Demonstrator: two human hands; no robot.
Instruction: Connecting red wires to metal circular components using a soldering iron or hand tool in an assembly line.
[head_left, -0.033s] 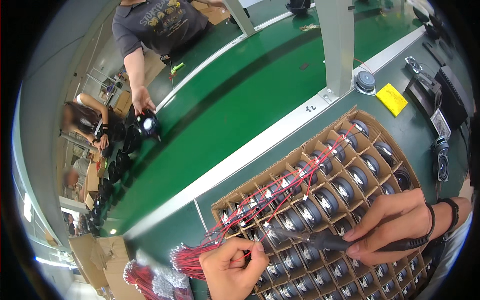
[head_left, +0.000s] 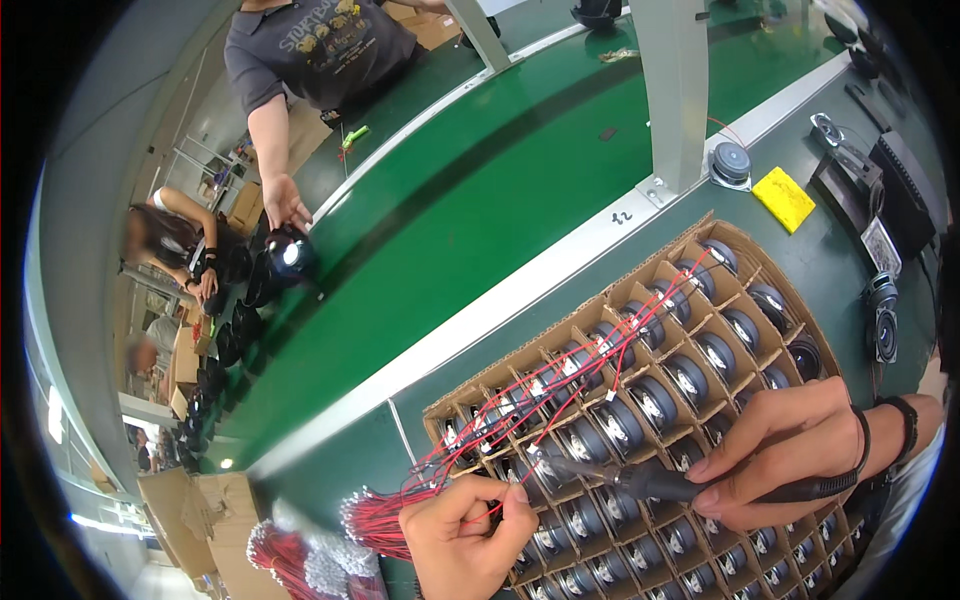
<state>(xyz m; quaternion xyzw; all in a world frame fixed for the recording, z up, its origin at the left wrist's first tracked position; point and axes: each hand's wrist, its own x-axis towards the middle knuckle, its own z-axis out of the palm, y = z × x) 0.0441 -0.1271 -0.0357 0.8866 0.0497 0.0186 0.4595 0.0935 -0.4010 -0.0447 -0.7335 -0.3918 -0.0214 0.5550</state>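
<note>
A soldering iron [head_left: 650,481] with a black handle and cord lies in the closed fingers of my right hand [head_left: 790,460]. Its tip points left, onto or close to a small round speaker in a divided cardboard box [head_left: 432,412]. Between thumb and forefinger my left hand [head_left: 468,540] pinches a thin red wire [head_left: 484,518] near that tip. Rows of dark speakers [head_left: 620,425] with metal terminals sit in the box's cells. Over the upper rows lie several red and black wires [head_left: 570,370] with white ends. Whether the tip touches the terminal is hard to tell.
Bundles of red wires [head_left: 385,520] lie left of the box. Beyond runs a green conveyor belt [head_left: 480,240], with a metal post [head_left: 675,100] at its near edge. A yellow sponge [head_left: 783,200] and loose speakers [head_left: 883,330] are at right. Across the belt a co-worker's hand [head_left: 286,203] touches a black rounded part.
Across the belt, the black part at the co-worker's hand has turned and shifted slightly. My hands, the soldering iron and the wire look unmoved.
</note>
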